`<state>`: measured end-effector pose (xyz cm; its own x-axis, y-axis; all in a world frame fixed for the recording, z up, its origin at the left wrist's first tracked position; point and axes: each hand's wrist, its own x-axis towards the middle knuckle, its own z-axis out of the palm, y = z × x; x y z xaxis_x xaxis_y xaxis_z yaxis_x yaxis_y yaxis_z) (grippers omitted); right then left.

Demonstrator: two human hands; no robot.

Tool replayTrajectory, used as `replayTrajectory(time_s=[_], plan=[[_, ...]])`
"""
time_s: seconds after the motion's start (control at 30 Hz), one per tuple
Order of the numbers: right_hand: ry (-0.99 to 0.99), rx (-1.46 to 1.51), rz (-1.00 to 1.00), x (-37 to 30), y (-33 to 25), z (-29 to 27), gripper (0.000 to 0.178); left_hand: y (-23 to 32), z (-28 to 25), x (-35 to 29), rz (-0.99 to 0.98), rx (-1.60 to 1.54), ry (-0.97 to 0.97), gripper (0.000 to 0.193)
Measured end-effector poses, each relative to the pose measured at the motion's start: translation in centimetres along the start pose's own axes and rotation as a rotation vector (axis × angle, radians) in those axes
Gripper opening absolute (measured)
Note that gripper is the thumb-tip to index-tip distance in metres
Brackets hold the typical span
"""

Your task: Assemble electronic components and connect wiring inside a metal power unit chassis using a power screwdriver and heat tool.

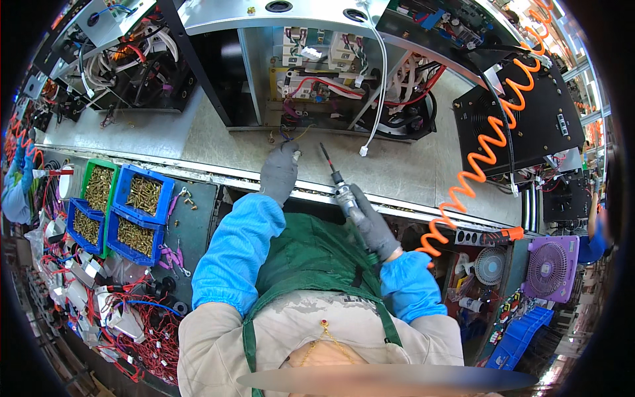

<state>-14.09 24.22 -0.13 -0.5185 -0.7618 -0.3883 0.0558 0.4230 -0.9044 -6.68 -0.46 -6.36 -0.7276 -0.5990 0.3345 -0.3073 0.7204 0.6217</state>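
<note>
Nearest the camera, a green apron [311, 261] over a beige garment is seen at 6 o'clock, flanked by two blue sleeve covers [239, 251]. From these, both grey-gloved hands are extended toward 12 o'clock. A pneumatic screwdriver [339, 188] is gripped in the closed right hand [372, 226], its bit tilted up and slightly left, with the tip held just short of the open metal chassis [317, 79]. The left hand [279, 171] is held just left of the bit, with fingers curled and fingertips pinched at a small pale part beside the loose wires at the chassis's lower edge; what exactly is pinched cannot be told. The chassis rests on a grey workbench [410, 165] at 12 o'clock, with red, white and black wiring shown inside. An orange coiled air hose [486, 149] is run from 1 o'clock down to 4 o'clock. Blue and green bins of brass screws [135, 212] are placed at 9 o'clock. Two small fans, one purple [548, 268], are located at 4 o'clock.
</note>
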Motion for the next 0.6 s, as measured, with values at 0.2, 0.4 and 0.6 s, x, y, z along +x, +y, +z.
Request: replayTrajectory(time_s=[0.2, 0.4, 0.6], plan=[[0.102, -1.238, -0.088, 1.7, -2.8, -6.7, 0.059, -0.3, -1.1, -0.3, -0.040, -0.043, -0.063, 0.020], [0.157, -1.336, -0.189, 4.9, -5.1, -8.5, 0.047, 1.1, -2.1, -0.6, -0.105, -0.061, -0.073, 0.025], [0.370, -1.200, -0.496, 14.9, -8.5, -2.6, 0.030, 4.6, 2.1, 5.2, -0.254, -0.418, -0.110, 0.030]])
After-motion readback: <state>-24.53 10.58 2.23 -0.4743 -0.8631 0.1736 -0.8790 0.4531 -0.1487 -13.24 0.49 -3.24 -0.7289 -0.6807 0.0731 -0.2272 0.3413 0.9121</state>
